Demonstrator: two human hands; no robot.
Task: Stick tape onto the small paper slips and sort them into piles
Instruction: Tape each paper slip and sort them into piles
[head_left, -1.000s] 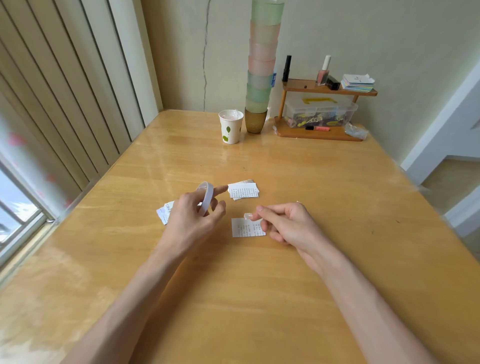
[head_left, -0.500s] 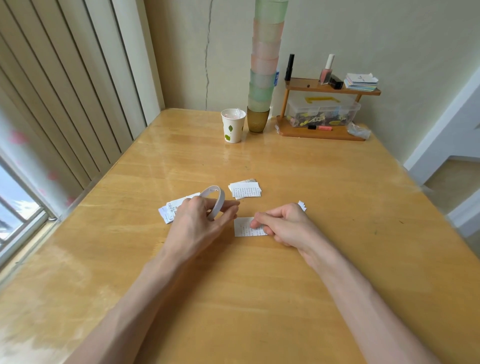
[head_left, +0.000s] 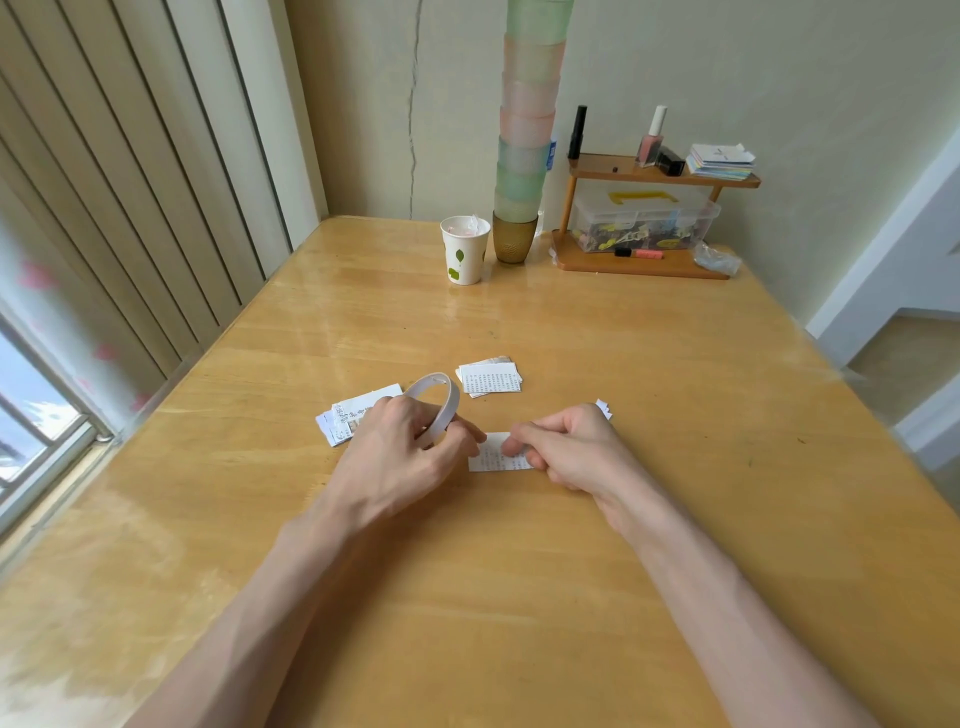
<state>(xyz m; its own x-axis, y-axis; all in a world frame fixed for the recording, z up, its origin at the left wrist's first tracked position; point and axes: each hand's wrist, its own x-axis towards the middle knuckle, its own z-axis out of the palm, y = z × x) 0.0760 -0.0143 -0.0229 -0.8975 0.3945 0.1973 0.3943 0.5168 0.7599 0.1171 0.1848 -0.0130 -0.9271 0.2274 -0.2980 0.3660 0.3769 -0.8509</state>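
Wooden table (head_left: 519, 597), head view. The left hand (head_left: 400, 457) grips the tape roll (head_left: 441, 400), fingers curled through its ring. The right hand (head_left: 571, 447), fingers curled, pinches the slip (head_left: 493, 457) lying flat just beside it, nearer than the left pile (head_left: 353, 410) and far pile (head_left: 491, 376). Good practice is to anchor the paper, draw the tape low and taut, and smooth from one edge.

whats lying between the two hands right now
One printed paper slip, flat on the table, held down by the right hand; head view shows it.
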